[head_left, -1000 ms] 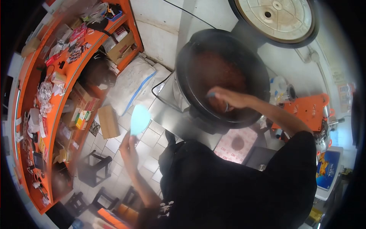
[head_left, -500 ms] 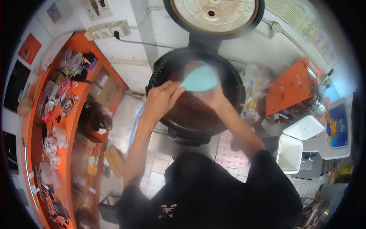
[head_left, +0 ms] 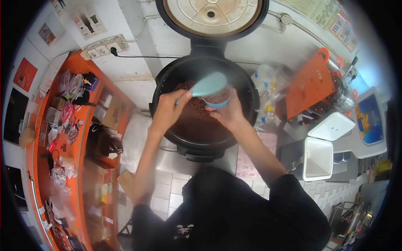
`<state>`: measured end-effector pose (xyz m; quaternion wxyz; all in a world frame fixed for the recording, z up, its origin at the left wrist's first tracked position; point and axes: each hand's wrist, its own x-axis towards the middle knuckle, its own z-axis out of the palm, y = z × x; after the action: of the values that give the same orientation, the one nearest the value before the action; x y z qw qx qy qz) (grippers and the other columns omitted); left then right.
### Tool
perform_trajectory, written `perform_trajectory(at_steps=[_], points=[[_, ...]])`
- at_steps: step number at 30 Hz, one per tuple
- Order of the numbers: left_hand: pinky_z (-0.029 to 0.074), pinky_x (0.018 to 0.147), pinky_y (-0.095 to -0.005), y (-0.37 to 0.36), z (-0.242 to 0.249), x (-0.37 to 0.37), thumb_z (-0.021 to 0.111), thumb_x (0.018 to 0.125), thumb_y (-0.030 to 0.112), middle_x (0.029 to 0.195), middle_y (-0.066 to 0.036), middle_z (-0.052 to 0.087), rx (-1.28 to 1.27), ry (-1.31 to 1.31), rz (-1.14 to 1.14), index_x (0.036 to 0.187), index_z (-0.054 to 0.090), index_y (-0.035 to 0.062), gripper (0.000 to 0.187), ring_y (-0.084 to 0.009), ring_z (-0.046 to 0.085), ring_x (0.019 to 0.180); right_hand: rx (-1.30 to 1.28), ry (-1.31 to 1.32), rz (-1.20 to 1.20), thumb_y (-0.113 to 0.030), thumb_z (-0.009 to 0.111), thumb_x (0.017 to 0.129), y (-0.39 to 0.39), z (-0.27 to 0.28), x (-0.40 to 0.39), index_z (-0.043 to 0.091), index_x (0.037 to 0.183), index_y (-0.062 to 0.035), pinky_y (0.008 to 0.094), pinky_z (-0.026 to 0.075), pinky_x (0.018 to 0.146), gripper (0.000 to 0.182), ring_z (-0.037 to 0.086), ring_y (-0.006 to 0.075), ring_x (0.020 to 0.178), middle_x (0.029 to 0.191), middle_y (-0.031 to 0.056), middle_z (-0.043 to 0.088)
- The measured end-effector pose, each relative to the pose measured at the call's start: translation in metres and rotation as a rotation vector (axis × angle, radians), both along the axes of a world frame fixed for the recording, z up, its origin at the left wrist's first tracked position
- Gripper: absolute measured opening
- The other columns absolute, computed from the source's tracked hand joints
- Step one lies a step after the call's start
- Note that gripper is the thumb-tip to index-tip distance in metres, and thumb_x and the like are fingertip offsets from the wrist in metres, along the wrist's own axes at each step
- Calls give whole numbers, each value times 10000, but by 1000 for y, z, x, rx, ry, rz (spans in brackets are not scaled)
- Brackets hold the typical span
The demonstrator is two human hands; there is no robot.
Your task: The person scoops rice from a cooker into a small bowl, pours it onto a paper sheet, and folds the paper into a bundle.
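My left hand [head_left: 168,109] grips the handle of a pale teal rice paddle [head_left: 211,83], its broad blade held over a small blue bowl [head_left: 222,104]. The bowl sits in my right hand [head_left: 229,113], fingers curled round its side and underside, and reddish-brown rice [head_left: 217,97] fills it. Both hands are above the dark pot of a big black rice cooker [head_left: 202,155]. More of the same brown rice [head_left: 197,115] lies inside, clumped toward the back. The cooker's round lid [head_left: 234,14] stands open behind it.
An orange shelf unit [head_left: 67,121] crowded with small goods runs along the left. On the right are plastic bags [head_left: 268,85], an orange panel [head_left: 310,85] and an open white-lined box [head_left: 318,159]. A black cord [head_left: 146,57] runs from a wall socket strip [head_left: 100,49] toward the cooker.
The paddle blade has tilted, so the rice-filled bowl beneath it now shows. The head view has shifted, with the cooker appearing farther left.
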<state>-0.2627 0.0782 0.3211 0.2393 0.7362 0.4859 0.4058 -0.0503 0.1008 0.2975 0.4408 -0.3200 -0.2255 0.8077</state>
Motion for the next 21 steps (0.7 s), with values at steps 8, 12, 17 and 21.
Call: perform_trajectory(at_steps=[8, 12, 17, 21], points=[[510, 695, -383, -22, -9, 20, 626, 972, 206, 870, -241, 688, 79, 27, -35, 1007, 692, -50, 266, -396, 674, 780, 2, 73, -23, -478, 334, 1018, -6, -10, 1, 577, 1111, -153, 246, 299, 412, 416, 572, 210, 653, 948, 73, 640], [504, 682, -397, -6, -21, 12, 617, 978, 216, 837, -255, 671, 67, 115, 24, 999, 690, -51, 278, -425, 654, 764, -31, 110, -19, -469, 278, 1028, -16, -17, 3, 552, 1141, -133, 242, 285, 401, 449, 548, 221, 623, 936, 91, 628], [498, 683, -412, -9, -6, 12, 591, 993, 244, 810, -266, 655, -11, 92, 127, 993, 690, -53, 313, -434, 650, 769, -79, 65, -121, -471, 214, 1035, -15, -20, 0, 532, 1125, -124, 245, 284, 402, 479, 549, 213, 623, 920, 92, 624], [498, 686, -425, -31, 4, 27, 596, 990, 246, 790, -279, 645, 27, 134, -20, 986, 691, -51, 312, -457, 641, 798, -10, 70, -107, -471, 225, 1036, -16, -13, 5, 533, 1118, -130, 245, 283, 407, 466, 550, 204, 620, 929, 92, 622]])
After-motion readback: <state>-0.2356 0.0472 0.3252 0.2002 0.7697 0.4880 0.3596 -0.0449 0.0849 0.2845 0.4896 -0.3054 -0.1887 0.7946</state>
